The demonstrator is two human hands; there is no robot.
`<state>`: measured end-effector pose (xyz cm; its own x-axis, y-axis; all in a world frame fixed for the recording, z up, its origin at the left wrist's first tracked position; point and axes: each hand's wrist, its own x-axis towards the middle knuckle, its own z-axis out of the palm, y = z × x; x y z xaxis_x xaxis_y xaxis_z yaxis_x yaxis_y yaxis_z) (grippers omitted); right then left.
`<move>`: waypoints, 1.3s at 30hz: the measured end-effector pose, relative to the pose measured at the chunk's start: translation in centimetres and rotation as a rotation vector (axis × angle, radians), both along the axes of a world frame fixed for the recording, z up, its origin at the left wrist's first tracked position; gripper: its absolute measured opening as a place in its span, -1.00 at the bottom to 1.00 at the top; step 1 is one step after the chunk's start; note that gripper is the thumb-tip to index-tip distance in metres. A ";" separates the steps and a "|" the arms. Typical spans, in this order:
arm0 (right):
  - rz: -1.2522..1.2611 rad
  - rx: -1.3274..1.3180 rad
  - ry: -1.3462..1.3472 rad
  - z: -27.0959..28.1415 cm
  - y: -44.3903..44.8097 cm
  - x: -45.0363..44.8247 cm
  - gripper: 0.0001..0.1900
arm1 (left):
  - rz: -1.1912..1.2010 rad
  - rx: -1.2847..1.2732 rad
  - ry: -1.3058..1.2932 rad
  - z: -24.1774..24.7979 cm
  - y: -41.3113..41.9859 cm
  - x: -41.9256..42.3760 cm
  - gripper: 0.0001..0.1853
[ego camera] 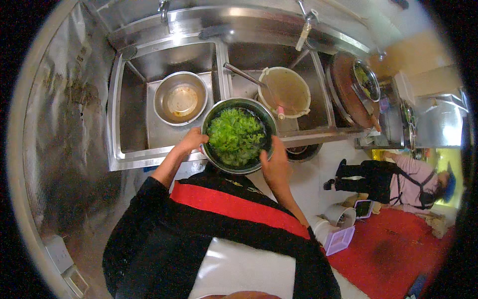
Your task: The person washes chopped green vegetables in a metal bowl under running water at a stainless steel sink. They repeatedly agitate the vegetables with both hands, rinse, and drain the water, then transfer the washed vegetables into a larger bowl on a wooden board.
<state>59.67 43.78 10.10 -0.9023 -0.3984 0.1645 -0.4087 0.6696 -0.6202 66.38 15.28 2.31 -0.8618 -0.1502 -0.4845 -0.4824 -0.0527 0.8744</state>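
A metal basin (273, 119) of water and chopped leafy greens (237, 136) is between my hands, over the sink's front edge. My left hand (193, 140) grips its left rim. On the right side my right hand (275, 164) holds the wall, thumb near the rim and slightly blurred. Behind it, in the left sink bowl, sits a steel bowl (181, 99) with a little cloudy liquid and brown residue. A white bucket (285, 89) of murky water stands in the right sink bowl, with a long metal handle (244, 74) leaning on its rim.
Two faucets, one on the left (163, 11) and one on the right (304, 35), overhang the double sink (117, 123). Right of it, a round chopping board (345, 86) bears a cleaver (368, 106) and a dish of greens (366, 80). A co-worker (396, 181) stands farther right, near a red mat (392, 243).
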 end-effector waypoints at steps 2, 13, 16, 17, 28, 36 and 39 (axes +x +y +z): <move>0.282 0.065 -0.170 0.2 -2.7 0.1 -0.53 | -0.071 -0.086 -0.069 -0.7 -0.9 -0.7 -0.83; 0.356 0.100 -0.378 -5.8 -7.3 -5.5 -0.55 | 0.239 -0.690 0.679 4.6 3.2 -0.3 -0.62; 0.392 0.229 -0.325 -4.1 -6.5 -6.4 -0.36 | -0.042 -0.759 0.640 3.5 4.8 -2.0 -0.58; 0.400 0.264 -0.231 -3.9 -6.6 -6.4 -0.27 | -0.131 -1.005 0.598 2.7 5.2 -2.5 -0.50; 0.150 -0.421 -0.648 -7.0 -7.8 -5.4 -0.67 | -0.003 0.051 -0.029 -1.4 6.7 -8.8 -0.67; -0.012 -0.422 -0.293 -5.2 -8.1 -4.6 -0.67 | 0.111 -0.141 0.284 2.1 9.2 -6.8 -0.64; -0.017 -0.452 -0.275 -3.7 -7.7 -4.5 -0.67 | 0.091 -0.122 0.291 3.2 9.0 -6.9 -0.56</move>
